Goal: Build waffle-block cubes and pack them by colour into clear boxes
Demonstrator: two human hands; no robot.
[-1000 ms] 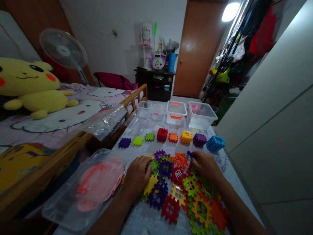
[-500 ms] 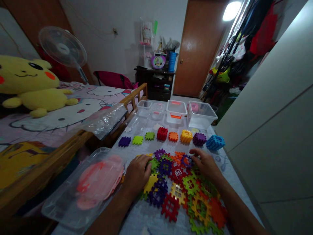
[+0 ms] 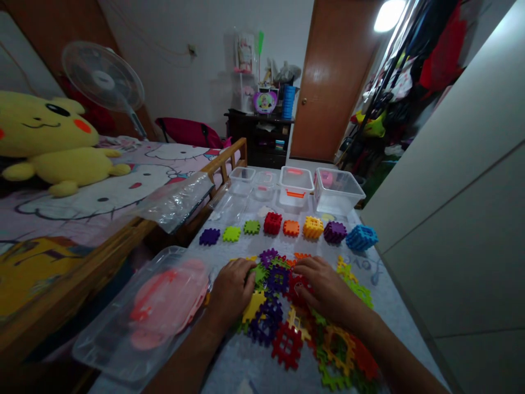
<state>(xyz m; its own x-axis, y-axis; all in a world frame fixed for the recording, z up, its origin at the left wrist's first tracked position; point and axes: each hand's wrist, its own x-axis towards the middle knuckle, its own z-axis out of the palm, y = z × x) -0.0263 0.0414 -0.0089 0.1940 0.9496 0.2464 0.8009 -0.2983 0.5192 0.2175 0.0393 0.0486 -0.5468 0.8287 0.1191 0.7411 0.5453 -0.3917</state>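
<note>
A jumbled pile of notched plastic building tiles lies before me, with purple tiles (image 3: 279,279), a dark red window tile (image 3: 287,346) and yellow tiles (image 3: 254,306) among them. My left hand (image 3: 233,287) rests at the pile's left edge, fingers loosely bent beside a green tile (image 3: 260,275). Over the upper right of the heap, my right hand (image 3: 326,284) reaches leftward. Its thumb and fingers are apart, touching around a red tile (image 3: 296,287), and it covers several pieces. I see no tile lifted in either hand.
Behind the pile runs a row of sorted tile stacks, from a dark purple one (image 3: 209,236) to a blue one (image 3: 361,237). Clear plastic boxes (image 3: 339,191) stand farther back. A transparent lid (image 3: 123,328) lies left; a wooden bed rail (image 3: 123,246) borders that side.
My right hand has moved left and inward across the pile, uncovering yellow and green tiles at the right. The purple ring tile beside it is now out of sight. My left hand stays put.
</note>
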